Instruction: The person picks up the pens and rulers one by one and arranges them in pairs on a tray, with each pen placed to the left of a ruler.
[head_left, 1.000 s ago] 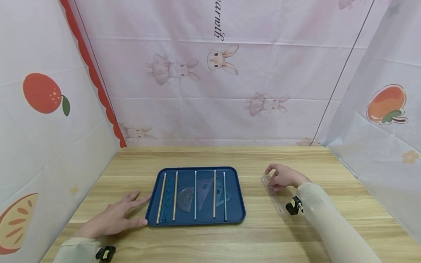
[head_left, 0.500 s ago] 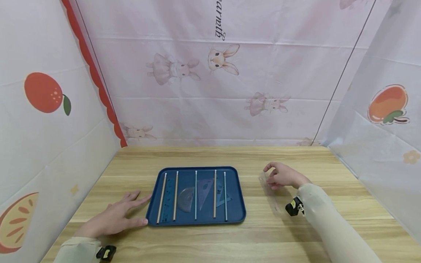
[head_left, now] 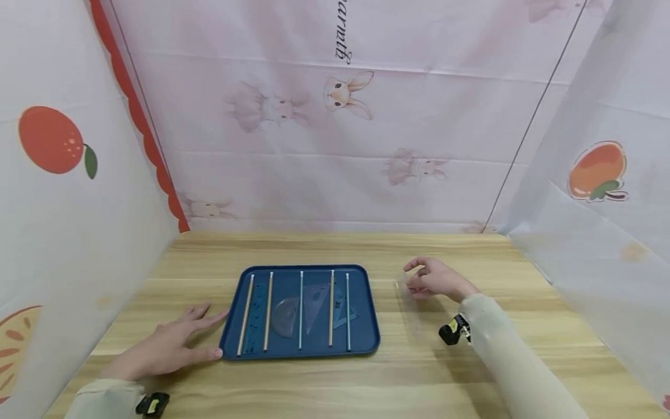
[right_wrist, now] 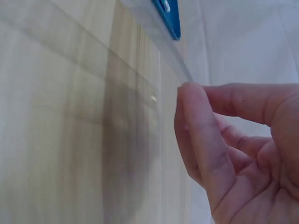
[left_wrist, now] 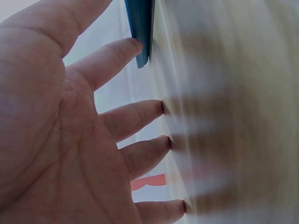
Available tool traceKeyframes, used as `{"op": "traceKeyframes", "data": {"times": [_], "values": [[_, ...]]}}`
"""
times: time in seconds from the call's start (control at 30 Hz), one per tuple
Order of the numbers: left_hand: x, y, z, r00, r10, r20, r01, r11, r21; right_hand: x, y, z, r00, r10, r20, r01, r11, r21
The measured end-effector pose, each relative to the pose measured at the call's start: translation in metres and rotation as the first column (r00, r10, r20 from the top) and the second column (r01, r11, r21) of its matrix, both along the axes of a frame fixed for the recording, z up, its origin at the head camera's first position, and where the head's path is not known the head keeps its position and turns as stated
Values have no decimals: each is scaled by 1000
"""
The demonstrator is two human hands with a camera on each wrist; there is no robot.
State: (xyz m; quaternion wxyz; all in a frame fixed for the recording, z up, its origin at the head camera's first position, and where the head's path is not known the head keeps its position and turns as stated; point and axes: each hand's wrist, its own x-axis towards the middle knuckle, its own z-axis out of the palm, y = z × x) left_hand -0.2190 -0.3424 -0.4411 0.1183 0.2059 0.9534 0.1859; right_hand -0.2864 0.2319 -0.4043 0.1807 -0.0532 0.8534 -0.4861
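Note:
My right hand (head_left: 437, 279) pinches one end of a clear ruler (head_left: 410, 311) between thumb and fingertips, to the right of the blue tray (head_left: 365, 340). The right wrist view has the ruler (right_wrist: 170, 51) slanting up from the fingertips, over the wood. With fingers spread, my left hand (head_left: 167, 346) rests by the tray's left side, its thumb and index finger at the rim. In the tray lie several pencils (head_left: 268, 311), a blue ruler (head_left: 255, 317), a clear protractor (head_left: 283, 320), a purplish set square (head_left: 316, 299) and a bluish set square (head_left: 341, 317).
The wooden table (head_left: 314, 390) is closed in by printed cloth at the back (head_left: 293, 186) and on both sides. Each wrist carries a small black camera, such as the right wrist camera (head_left: 454, 330).
My right hand has moved slightly left with the clear ruler, which is now nearer the tray. The left hand stays at the tray's edge. The head view has shifted a little.

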Motion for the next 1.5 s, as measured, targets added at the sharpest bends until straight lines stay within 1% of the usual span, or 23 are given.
{"op": "traceKeyframes", "data": {"times": [0.1, 0.23, 0.47, 0.63, 0.9, 1.13, 1.33, 1.5], "values": [[1, -5, 4, 1000, -3, -31, 3, 1000, -7, -1, -11, 0, 1000, -20, -9, 20, 999, -27], [2, -4, 7, 999, -8, -43, 8, 1000, -6, 2, -18, 1, 999, -40, -21, 39, 998, -44], [3, -2, 6, 1000, -4, -15, 4, 1000, 1, 8, -31, -4, 999, -42, -30, 41, 998, -50], [4, -3, 4, 1000, 3, -21, -3, 1000, 2, 11, -41, -4, 998, -55, -37, 52, 997, -62], [4, -2, 4, 999, -1, -32, 1, 1000, 6, 14, -55, 0, 997, -69, -46, 65, 994, -84], [4, -1, 5, 1000, -3, -31, 3, 1000, 7, 14, -68, -2, 993, -94, -66, 88, 992, -86], [4, -2, 4, 999, -8, -32, 8, 1000, 5, 12, -78, -6, 991, -117, -68, 112, 991, -77], [4, -3, 3, 999, -10, -33, 10, 1000, 2, 13, -85, -6, 988, -134, -74, 129, 989, -72]]}}
